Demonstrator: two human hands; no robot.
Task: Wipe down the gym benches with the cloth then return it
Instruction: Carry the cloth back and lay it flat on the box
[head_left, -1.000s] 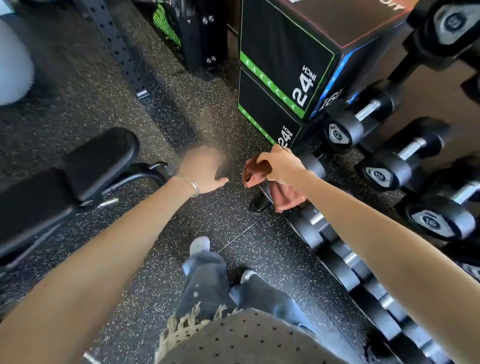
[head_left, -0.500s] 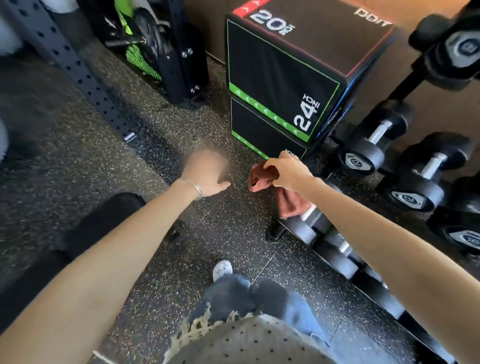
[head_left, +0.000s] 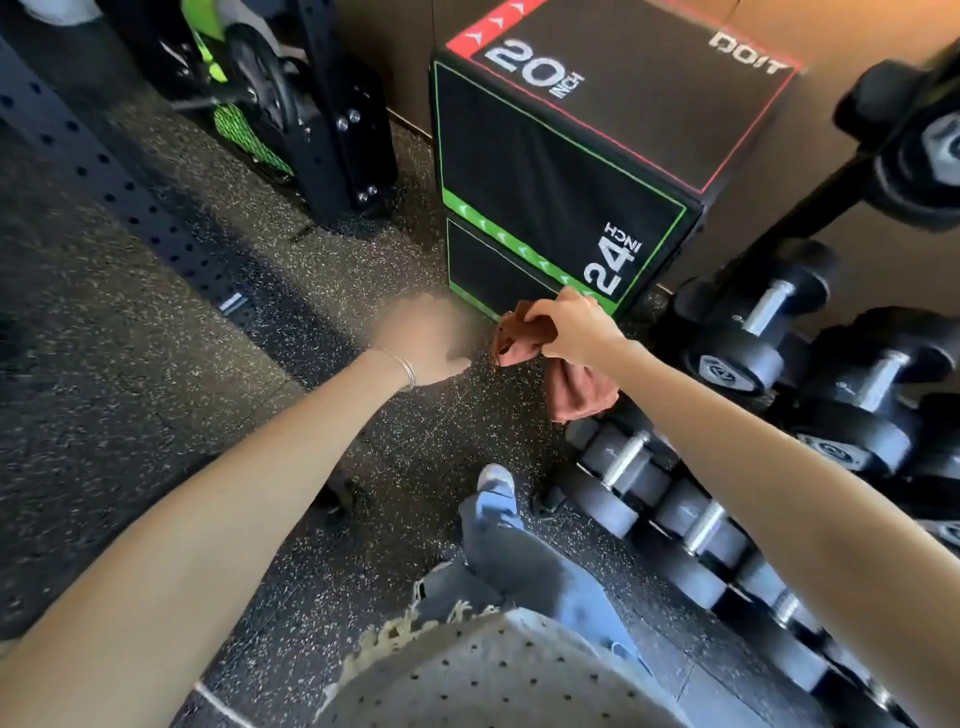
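**One cloth, no bench in view**

Curled round the bunched rust-red fabric cloth (head_left: 584, 397), the right hand (head_left: 574, 327) holds it toward two o'clock, before the black foam jump box (head_left: 545, 171) at one o'clock. The left hand (head_left: 428, 338) is blurred, fingers unreadable. Wiping seems finished; returning remains.

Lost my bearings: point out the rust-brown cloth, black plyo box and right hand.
rust-brown cloth (head_left: 582, 395), head view, hanging lower fold.
black plyo box (head_left: 545, 156), head view, front face.
right hand (head_left: 576, 327), head view, its back.
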